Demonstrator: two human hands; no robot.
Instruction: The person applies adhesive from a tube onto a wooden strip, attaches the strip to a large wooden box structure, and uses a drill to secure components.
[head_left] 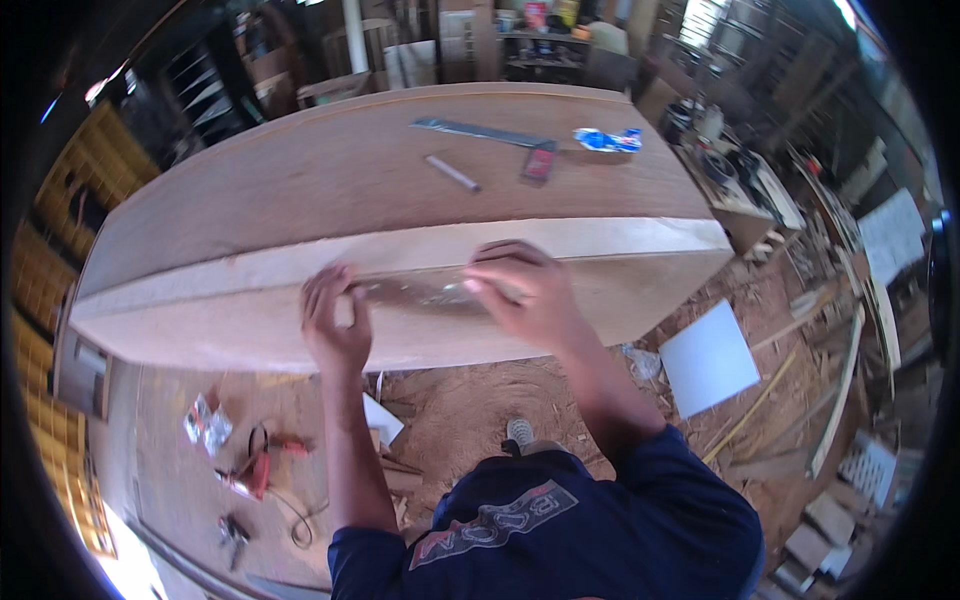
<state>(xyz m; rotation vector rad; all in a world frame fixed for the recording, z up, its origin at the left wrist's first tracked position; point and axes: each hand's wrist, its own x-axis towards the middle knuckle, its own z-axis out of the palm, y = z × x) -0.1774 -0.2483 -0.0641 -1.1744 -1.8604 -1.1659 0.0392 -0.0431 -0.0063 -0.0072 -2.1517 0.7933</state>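
Note:
Between my hands a small see-through strip, apparently a clear plastic packet (425, 292), stretches in front of the near side of a large wooden carcass (230, 325). My left hand (335, 315) pinches one end with thumb and fingers. At the other end, the fingertips of my right hand (525, 290) are closed on it. Motion blurs the packet, so its contents cannot be made out. On the carcass's brown top lie a try square (485, 132) with a metal blade, a slim pale marker-like stick (453, 173) and a crumpled blue-and-white wrapper (608, 140).
At lower left, a board surface (170, 430) carries a red corded power tool (255, 475), clear packets (208, 425) and a dark tool (233, 535). A white panel (710, 358) lies on the shavings-covered floor at right, near scrap timber (840, 400). Cluttered shelves (545, 45) stand behind.

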